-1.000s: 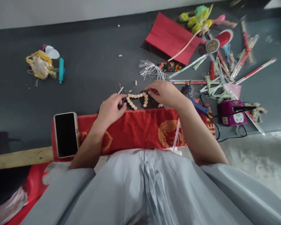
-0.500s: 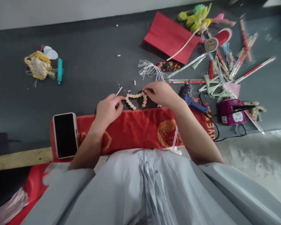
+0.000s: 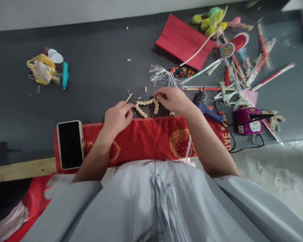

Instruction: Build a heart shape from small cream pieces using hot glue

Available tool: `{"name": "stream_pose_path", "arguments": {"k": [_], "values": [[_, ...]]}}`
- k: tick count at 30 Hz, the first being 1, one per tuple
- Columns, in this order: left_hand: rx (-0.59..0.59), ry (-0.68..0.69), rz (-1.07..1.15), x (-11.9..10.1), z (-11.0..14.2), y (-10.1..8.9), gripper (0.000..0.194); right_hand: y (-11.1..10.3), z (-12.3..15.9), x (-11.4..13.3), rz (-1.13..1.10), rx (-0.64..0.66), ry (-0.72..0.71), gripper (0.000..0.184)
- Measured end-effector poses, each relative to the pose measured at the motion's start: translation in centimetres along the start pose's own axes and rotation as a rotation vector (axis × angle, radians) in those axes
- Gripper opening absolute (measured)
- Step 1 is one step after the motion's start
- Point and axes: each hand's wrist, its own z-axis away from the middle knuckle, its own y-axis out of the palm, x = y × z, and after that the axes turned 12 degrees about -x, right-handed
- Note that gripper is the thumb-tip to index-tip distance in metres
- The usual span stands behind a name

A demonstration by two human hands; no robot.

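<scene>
A heart-shaped outline of small pale beige pieces (image 3: pixel 140 111) lies on the dark table, its lower point open. My left hand (image 3: pixel 118 117) rests beside it, index fingertip touching its left edge and thumb held apart. At the upper right lobe, the fingers of my right hand (image 3: pixel 173 99) are pinched together; what they hold, if anything, is hidden. A short pale stick (image 3: pixel 128 98) lies just beyond my left fingers. A small cut piece (image 3: pixel 145 89) lies beyond the heart. Under my right wrist, more pale pieces (image 3: pixel 172 113) partly show.
A blue glue gun (image 3: pixel 209 113) with a cord lies right of my right forearm, near a purple power socket (image 3: pixel 249 121). A red towel (image 3: pixel 146 137) lines the front edge, with a phone (image 3: pixel 70 145) on its left. Red paper (image 3: pixel 184 40) and wrapped sticks (image 3: pixel 272 77) lie farther back.
My left hand has drawn slightly left, and its index finger stays at the heart's edge. My right hand has shifted slightly left at the upper right lobe. The heart looks unchanged.
</scene>
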Motion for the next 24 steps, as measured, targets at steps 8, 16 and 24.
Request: {"name": "stream_pose_path", "arguments": {"k": [8,16,24], "values": [[0.027,-0.021,0.0,-0.02,-0.06,0.02,0.033,0.24,-0.14,-0.57,-0.097,-0.031,0.028,0.037],[0.046,-0.019,-0.003,-0.21,-0.04,-0.21,0.033,0.35,-0.05,-0.68,-0.164,-0.044,0.053,0.038],[0.046,-0.012,0.006,-0.24,-0.05,-0.27,0.032,0.41,0.14,-0.85,-0.184,-0.061,0.047,0.041]]}}
